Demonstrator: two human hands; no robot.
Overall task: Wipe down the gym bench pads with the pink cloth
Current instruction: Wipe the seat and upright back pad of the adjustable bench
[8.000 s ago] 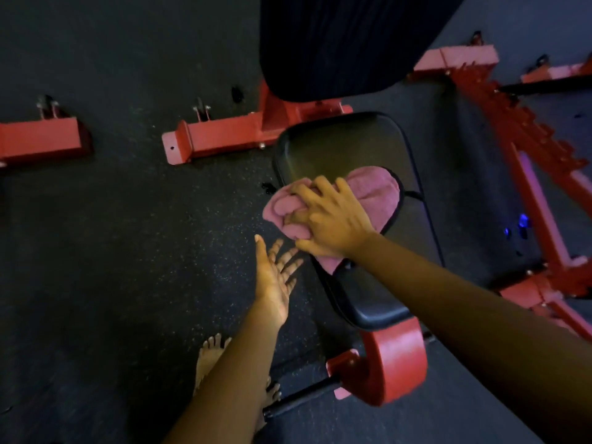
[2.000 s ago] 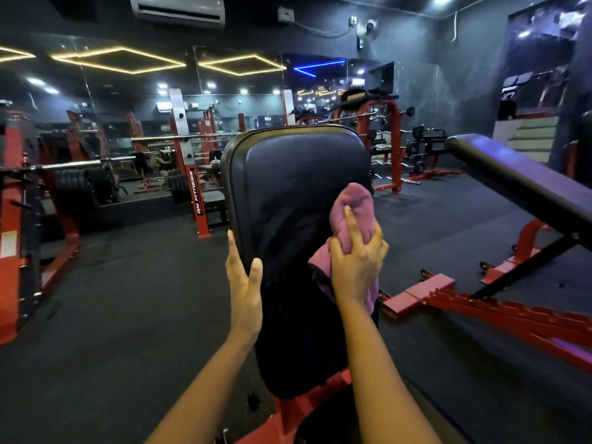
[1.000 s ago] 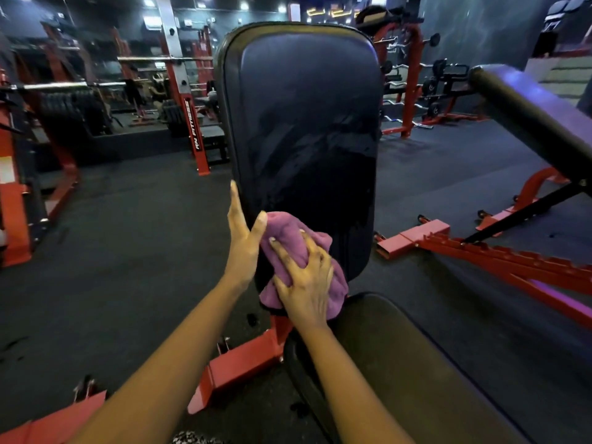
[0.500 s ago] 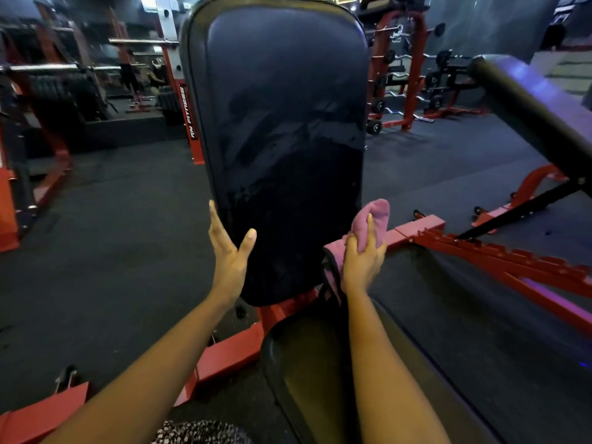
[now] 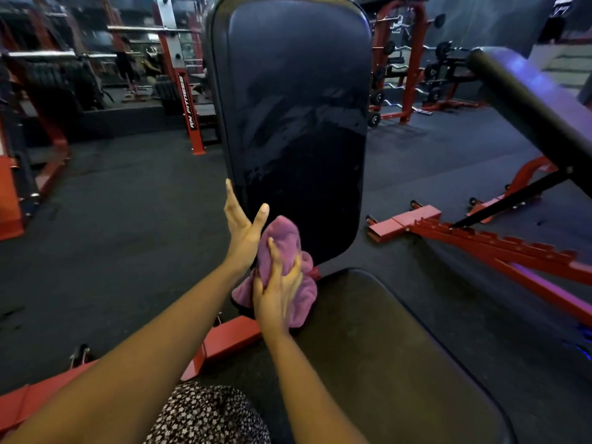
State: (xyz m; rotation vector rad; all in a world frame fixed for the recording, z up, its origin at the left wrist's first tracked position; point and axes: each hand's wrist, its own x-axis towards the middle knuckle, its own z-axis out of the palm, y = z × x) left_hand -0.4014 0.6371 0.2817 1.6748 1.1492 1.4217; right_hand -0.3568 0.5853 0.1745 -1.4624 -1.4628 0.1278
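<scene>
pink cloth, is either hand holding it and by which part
The right hand grips the pink cloth around its bunched middle, fingers wrapped over it; the left hand holds nothing.

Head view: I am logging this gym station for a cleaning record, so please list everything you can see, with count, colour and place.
back pad: one, black, upright at centre
seat pad: one, black, lower right of centre
pink cloth: one, pink, at the back pad's lower left corner
bench frame: one, red, on the floor below the pads
second bench: one, black pad on red frame, right side
rack post: one, red with white lettering, left of the back pad
bar rack: one, red, right background; bar count unclear
floor: dark, all around
patterned garment: one, black and white, bottom centre
left hand: one, fingers straight, by the back pad's left edge
right hand: one, grips the pink cloth
</scene>
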